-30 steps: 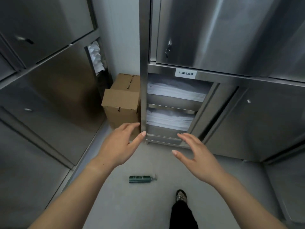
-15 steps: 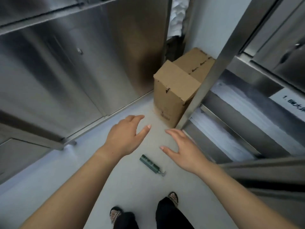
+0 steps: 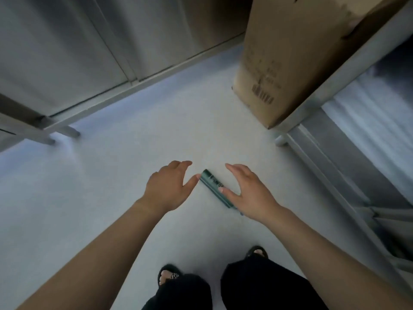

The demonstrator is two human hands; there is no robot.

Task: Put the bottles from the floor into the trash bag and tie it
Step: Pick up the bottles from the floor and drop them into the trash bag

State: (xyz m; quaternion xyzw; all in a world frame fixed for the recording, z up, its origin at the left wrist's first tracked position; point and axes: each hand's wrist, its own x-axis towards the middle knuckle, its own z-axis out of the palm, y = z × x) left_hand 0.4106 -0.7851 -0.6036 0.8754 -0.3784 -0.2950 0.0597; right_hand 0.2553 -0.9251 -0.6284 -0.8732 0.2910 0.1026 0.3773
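Observation:
A small dark green bottle [image 3: 212,182] lies on its side on the pale floor [image 3: 111,175], pointing from upper left to lower right. My left hand [image 3: 168,186] hovers just left of it, fingers relaxed, thumb tip close to the bottle's upper end. My right hand [image 3: 248,193] is spread over the bottle's lower part, thumb lying across it and hiding its far end. Neither hand grips anything. No trash bag is in view.
A tall cardboard box [image 3: 290,59] stands on the floor at the upper right beside a steel shelf frame [image 3: 335,70] holding white linen. Steel cabinet doors [image 3: 78,52] line the left. My feet in sandals [image 3: 169,275] are at the bottom.
The view has tilted down and closer to the floor. Both hands have dropped toward the bottle, and the right hand now covers its lower end.

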